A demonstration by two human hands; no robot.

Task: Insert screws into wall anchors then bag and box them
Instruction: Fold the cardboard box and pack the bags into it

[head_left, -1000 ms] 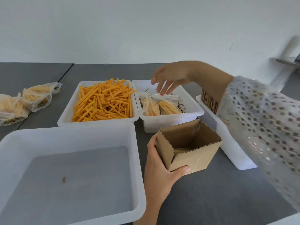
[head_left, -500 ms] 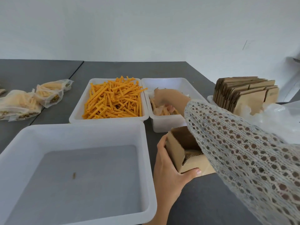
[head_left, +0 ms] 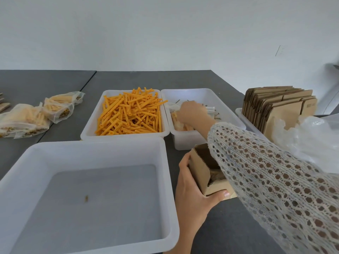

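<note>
Far out to the left of both hands, filled bags (head_left: 27,120) of anchors lie heaped on the dark table (head_left: 128,79), with a second filled bag pile (head_left: 62,105) just beside them. Closer in, left of the gripping hand, a big white bin (head_left: 91,149) sits almost bare, just one tiny brown speck (head_left: 86,198) on its floor. Behind it, the tray of orange wall anchors (head_left: 130,114) is piled high and loose.

Now the left hand (head_left: 192,195): fingers behind, thumb across the front, clamped on the small cardboard box (head_left: 200,169), which stands open-topped on the table right at the big bin's corner. Something brownish sits down inside it, too dim to name.

Straight beyond that grip, the right hand (head_left: 190,112) is down in the white tray of screws (head_left: 209,96), knuckles up, on a bagged bundle of anchors (head_left: 181,125) lying at the tray's near end. Its fingers are hidden under the back of the hand, so whether it has hold of the bag or only touches it, I cannot tell. Loose screws (head_left: 216,116) lie scattered just right of it. The lacy knit sleeve (head_left: 275,171) crosses over the box's right half.

Further right of the reaching hand, a stack of flat cardboard blanks (head_left: 278,105) stands on edge in another white tray (head_left: 244,118), and crumpled clear plastic (head_left: 302,140) bulges at the frame's right side.
</note>
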